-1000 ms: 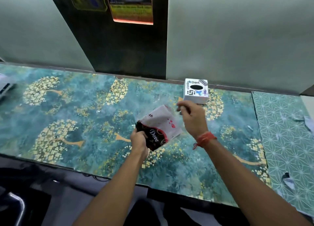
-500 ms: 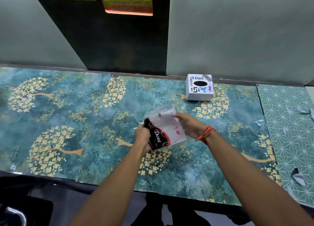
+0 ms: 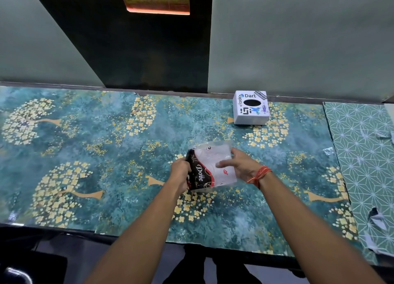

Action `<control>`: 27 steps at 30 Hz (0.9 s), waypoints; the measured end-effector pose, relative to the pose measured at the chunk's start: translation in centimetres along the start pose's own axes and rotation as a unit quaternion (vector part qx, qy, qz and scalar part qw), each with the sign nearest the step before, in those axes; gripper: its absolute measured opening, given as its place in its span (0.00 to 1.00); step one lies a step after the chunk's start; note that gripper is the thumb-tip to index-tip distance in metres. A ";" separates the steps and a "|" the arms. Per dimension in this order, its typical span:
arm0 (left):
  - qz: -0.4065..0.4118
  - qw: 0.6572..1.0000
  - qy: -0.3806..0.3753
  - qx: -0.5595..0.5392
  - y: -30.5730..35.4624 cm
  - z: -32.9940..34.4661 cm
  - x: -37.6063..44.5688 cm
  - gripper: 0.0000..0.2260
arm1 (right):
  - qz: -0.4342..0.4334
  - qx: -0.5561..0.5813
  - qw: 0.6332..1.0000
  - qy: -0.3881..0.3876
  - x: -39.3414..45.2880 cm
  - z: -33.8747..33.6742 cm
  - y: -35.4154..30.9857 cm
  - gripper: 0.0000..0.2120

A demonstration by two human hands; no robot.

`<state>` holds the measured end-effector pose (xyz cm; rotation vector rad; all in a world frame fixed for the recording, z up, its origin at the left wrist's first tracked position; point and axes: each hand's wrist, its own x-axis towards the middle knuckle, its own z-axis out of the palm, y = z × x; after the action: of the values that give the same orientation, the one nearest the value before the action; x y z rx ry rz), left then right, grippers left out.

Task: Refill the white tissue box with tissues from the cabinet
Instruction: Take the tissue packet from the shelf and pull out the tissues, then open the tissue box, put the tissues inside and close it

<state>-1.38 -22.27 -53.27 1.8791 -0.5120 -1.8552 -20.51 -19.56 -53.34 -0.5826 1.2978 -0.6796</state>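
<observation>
A clear plastic tissue pack with a dark red-edged band is held above the teal floral tabletop — left hand clamped on its dark end, right hand fingers spread over its clear end. The sticker-covered white cube tissue box, well apart by the wall, appears unfilled — opening, transfer remain.

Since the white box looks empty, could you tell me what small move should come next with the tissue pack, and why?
Probably draw the tissues out of the pack. The left hand grips its dark printed end, the right hand is at its clear end, and the white tissue box sits apart near the wall, its oval slot dark with nothing showing.
</observation>
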 end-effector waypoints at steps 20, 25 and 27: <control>0.193 0.943 0.140 0.232 -1.3 0.3 1.5 0.27 | -0.048 -0.018 0.985 0.167 -0.8 1.3 -0.8 0.14; 0.171 0.945 0.091 0.263 -0.6 -2.3 2.9 0.33 | -0.006 -0.223 0.952 0.209 1.6 1.5 2.0 0.27; 0.187 0.935 0.112 0.281 0.5 -2.6 2.7 0.31 | -0.029 -0.345 0.912 0.220 1.6 1.2 1.3 0.35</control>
<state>1.33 -24.04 -55.25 2.1093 -1.3236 -1.3048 -18.94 -19.89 -55.14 -1.0840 1.9728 -0.3909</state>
